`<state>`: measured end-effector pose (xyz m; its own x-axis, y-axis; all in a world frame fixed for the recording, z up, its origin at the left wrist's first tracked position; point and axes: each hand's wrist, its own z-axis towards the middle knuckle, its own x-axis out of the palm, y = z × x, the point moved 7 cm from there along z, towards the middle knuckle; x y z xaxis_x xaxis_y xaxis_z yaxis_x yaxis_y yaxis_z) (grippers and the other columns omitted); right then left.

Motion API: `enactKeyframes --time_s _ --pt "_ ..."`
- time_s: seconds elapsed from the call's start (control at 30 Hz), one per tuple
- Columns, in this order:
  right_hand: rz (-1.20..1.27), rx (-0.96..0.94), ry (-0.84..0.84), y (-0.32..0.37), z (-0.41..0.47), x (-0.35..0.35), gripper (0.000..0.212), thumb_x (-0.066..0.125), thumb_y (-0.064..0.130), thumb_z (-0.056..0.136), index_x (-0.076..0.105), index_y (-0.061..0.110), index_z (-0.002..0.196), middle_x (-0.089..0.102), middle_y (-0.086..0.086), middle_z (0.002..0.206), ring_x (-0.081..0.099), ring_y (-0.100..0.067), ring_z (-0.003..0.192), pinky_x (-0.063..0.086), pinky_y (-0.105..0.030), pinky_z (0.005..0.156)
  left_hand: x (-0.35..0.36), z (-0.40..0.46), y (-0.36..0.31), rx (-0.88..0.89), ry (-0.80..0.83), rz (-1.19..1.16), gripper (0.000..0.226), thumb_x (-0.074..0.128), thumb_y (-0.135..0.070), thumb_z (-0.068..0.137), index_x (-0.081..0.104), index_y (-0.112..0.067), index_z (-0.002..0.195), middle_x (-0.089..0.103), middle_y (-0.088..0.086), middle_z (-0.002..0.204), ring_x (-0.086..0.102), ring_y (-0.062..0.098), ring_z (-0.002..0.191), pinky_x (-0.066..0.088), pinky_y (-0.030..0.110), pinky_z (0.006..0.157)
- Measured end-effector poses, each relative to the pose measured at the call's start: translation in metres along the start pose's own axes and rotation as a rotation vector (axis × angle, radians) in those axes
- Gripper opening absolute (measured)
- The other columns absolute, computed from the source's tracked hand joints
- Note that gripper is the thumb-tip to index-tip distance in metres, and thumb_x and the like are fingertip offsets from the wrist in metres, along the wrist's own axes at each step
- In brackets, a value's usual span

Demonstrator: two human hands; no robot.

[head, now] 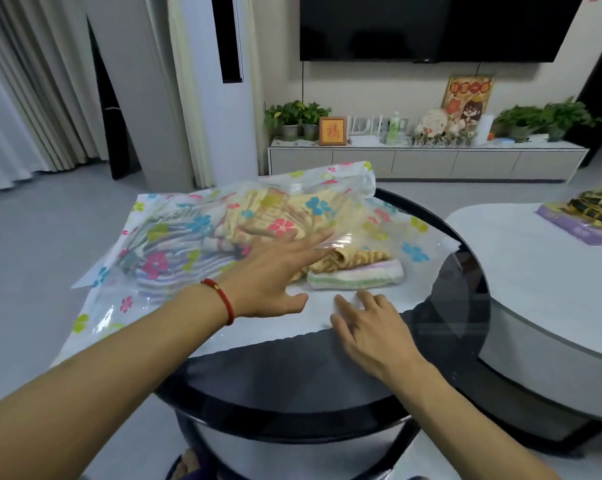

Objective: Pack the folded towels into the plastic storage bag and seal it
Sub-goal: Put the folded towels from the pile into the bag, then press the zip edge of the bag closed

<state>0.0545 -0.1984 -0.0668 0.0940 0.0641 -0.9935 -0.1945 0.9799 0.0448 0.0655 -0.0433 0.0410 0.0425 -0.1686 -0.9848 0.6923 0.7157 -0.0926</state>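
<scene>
A clear plastic storage bag (175, 216) printed with coloured flowers lies across the round black table (292, 372). Folded towels show through it: a striped one (175, 258) at the left, a yellow patterned one (275, 213) in the middle. At the bag's mouth a yellow-brown towel (355, 258) and a green-and-pink striped towel (356, 277) stick out. My left hand (275, 271), fingers spread, lies flat on the bag over the towels. My right hand (368, 327) presses fingers-apart on the bag's lower flap near the mouth.
A white oval table (552, 289) adjoins on the right, carrying a purple pack (576, 230) and a gold-and-black object (600, 202). Beyond are a low TV cabinet (427, 162) with plants and ornaments, a wall TV, and a standing air conditioner (220, 88).
</scene>
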Motion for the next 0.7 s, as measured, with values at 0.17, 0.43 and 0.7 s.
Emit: enactKeyframes --time_s 0.17,0.43,0.7 --pt "-0.038 0.106 -0.039 0.006 -0.049 -0.012 0.056 0.015 0.046 0.095 0.056 0.026 0.128 0.062 -0.006 0.115 0.054 -0.027 0.103 0.046 -0.039 0.081 0.077 -0.024 -0.004 -0.068 0.083 0.120 0.088 0.053 -0.056 0.083 -0.004 -0.055 0.150 -0.010 -0.028 0.162 -0.020 0.039 0.149 -0.004 0.086 0.101" --pt "0.156 0.134 0.051 -0.016 -0.089 -0.022 0.038 0.044 0.035 0.101 0.063 0.018 0.129 0.064 -0.001 0.119 0.056 -0.025 0.115 0.053 -0.041 0.087 0.099 -0.012 -0.020 0.042 0.109 -0.001 0.073 0.046 -0.070 0.086 0.007 -0.062 0.147 -0.004 -0.029 0.160 -0.025 0.034 0.148 -0.014 0.082 0.101" --pt "0.443 0.141 -0.538 0.008 -0.106 -0.085 0.013 0.066 0.018 0.091 0.076 0.021 0.098 0.069 0.008 0.095 0.062 -0.015 0.084 0.050 -0.033 0.071 0.057 -0.064 -0.051 0.085 -0.076 -0.053 0.026 0.056 -0.051 0.088 0.068 -0.030 0.098 0.032 -0.009 0.160 0.011 0.026 0.153 0.009 0.064 0.117"
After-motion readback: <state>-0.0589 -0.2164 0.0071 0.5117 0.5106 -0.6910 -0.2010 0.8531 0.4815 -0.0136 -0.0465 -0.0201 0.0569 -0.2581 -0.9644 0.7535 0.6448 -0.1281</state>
